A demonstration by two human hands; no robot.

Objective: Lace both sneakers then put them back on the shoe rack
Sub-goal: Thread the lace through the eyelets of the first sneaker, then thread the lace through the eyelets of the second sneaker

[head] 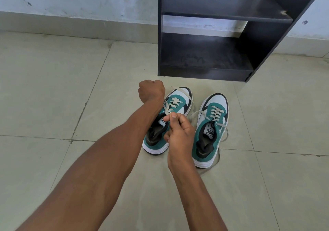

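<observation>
Lacing is judged under way on the left sneaker (167,122), set on the tiled floor (53,88) near the dark shoe rack (204,56). A lace end is pinched by the right hand (179,133) at the upper eyelets. The left hand (151,92) is clenched beyond the toe, probably around the other end; the grasp cannot be confirmed. Next, even tension and threading of the remaining eyelets seem called for. The right sneaker (211,129) lies just beside, with flat cream laces trailing loose. Uppers: teal suede-like panels, white toes, ribbed white soles.
</observation>
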